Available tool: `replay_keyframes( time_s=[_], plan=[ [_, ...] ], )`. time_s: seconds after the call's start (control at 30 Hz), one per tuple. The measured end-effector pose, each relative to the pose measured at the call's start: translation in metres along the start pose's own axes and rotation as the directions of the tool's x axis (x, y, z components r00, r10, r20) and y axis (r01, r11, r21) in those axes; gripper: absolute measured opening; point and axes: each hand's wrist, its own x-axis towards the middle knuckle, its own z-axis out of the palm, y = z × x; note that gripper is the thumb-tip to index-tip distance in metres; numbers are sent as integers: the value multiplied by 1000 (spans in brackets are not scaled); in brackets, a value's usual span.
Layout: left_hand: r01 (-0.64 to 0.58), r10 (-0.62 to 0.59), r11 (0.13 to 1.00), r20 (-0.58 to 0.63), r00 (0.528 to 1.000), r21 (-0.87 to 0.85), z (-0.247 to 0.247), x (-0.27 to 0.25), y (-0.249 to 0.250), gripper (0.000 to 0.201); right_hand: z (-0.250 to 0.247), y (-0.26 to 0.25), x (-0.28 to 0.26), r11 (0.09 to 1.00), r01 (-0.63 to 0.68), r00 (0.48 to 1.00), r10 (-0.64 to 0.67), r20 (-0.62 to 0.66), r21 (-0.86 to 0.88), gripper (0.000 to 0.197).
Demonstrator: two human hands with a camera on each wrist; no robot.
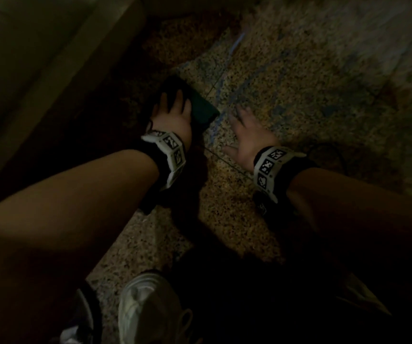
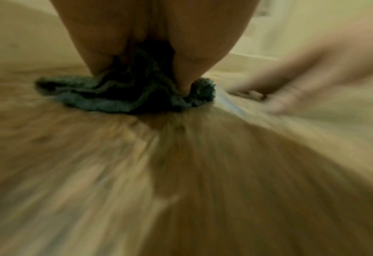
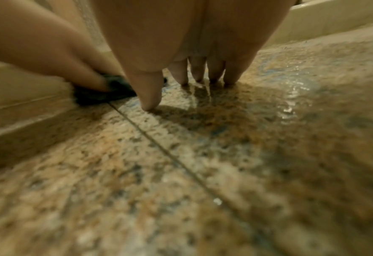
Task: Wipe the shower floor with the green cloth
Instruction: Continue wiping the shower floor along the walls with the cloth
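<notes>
Down low, the speckled shower floor [image 1: 287, 78] spreads out under both hands and looks wet and shiny just past the right fingers. A pale wall [image 1: 26, 58] rises on the far side of the left hand [image 1: 171, 115]. That hand lies on top of the green cloth [image 1: 202, 108], fingers spread and bent down onto it, pushing it flat so it rubs the floor. The cloth is bunched under the palm. Just beside it, the right hand [image 1: 247, 137] is open, fingertips [image 3: 199, 76] touching the floor, likely to hold the person steady.
</notes>
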Motion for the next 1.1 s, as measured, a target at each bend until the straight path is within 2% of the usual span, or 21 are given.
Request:
replay_keyframes(
  time_s=[0.17,0.3,0.4,0.57,0.67,0.77,0.83,0.97,1.1],
  plan=[
    [-106,99,988,60,993,113,28,-34,-1,66,-1,-2,-1,1000,-9,1000,9,-11,-10,76],
    [-98,89,987,75,993,130,22,-31,3,69,-6,-4,-2,999,-29,999,29,22,-14,75],
    [-86,81,986,44,996,139,9,-20,12,67,-11,-4,-5,999,-25,997,27,68,-36,75],
    [-41,38,997,59,998,67,-8,-10,32,65,-9,7,-18,998,-42,996,46,78,-48,77],
    [-127,124,991,85,989,41,1,-18,22,70,2,22,-27,997,-58,997,61,54,-46,83],
    [-284,273,955,120,954,85,28,-37,17,73,9,33,-35,997,-31,997,36,73,-77,83],
    [-337,323,936,129,938,104,38,-42,17,73,9,36,-38,997,-17,996,23,84,-80,81],
    [-349,336,928,110,935,130,32,-36,15,67,8,34,-35,996,-34,995,41,91,-77,82],
    [-324,311,938,111,944,121,12,-23,29,71,9,34,-35,998,-39,997,42,64,-50,83]
  ],
)
